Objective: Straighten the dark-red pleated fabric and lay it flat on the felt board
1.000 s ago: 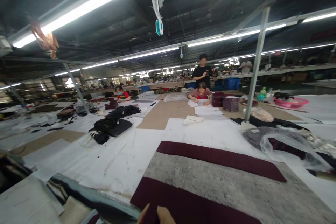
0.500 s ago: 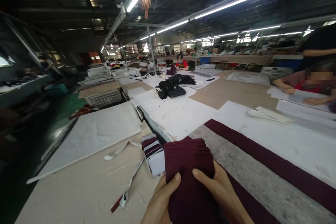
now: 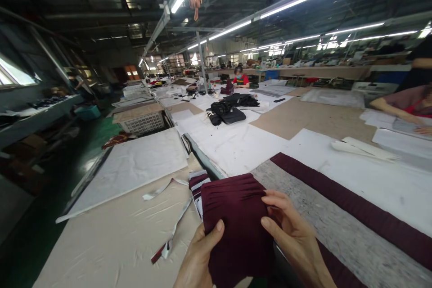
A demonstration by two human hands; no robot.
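Note:
A layered stack of maroon fabric pieces (image 3: 236, 222) is held up in front of me, its upper edge fanned into several folds or layers. My left hand (image 3: 201, 252) grips its left side, thumb pressed on the front face and fingers mostly hidden behind. At the right edge, my right hand (image 3: 293, 234) pinches the stack between thumb and curled fingers. Just behind the stack lies a bundle of maroon and white pieces (image 3: 197, 182), partly covered. A long maroon fabric strip (image 3: 351, 202) stretches over the table to the right, beside a grey mottled surface (image 3: 317, 211).
Fabric scraps (image 3: 168, 240) lie on the beige sheet (image 3: 118, 234) at left. A gap with a raised edge (image 3: 205, 157) runs between the tables. Black garments (image 3: 229, 110) lie further off. A co-worker's arm (image 3: 394, 110) rests at the far right; a plastic crate (image 3: 143, 122) stands at left.
The maroon stack has shifted slightly left and its face has spread wider. My right hand's fingers have moved from behind the stack to its upper right edge. The view has turned slightly left.

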